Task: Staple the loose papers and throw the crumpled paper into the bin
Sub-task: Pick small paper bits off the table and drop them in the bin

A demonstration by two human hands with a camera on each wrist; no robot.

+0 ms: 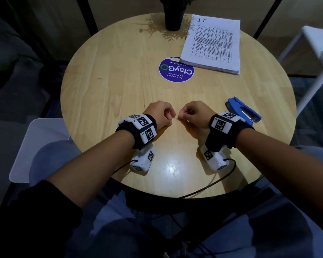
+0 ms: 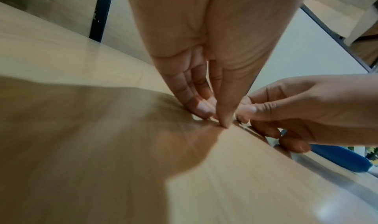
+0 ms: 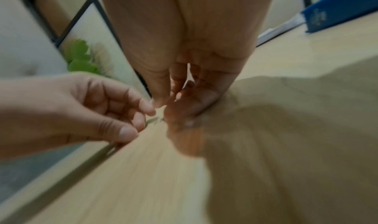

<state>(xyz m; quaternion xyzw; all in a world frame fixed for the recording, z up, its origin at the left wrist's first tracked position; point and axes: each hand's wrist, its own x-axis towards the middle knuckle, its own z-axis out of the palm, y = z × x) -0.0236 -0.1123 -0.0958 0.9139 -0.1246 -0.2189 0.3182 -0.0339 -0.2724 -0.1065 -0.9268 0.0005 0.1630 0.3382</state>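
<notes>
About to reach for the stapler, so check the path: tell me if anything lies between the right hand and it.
Nothing visible does. The right hand rests on the table, and the blue stapler lies just beyond its wrist, toward the table's right edge, with only bare wood between them.

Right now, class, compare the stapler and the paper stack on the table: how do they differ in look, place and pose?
The stapler is blue and lies beside the right hand; the paper stack is white with black print and lies at the far side, away from both hands. The stapler is flipped open, showing its metal channel; the stack lies flat and squared. Both rest untouched on the table.
</notes>
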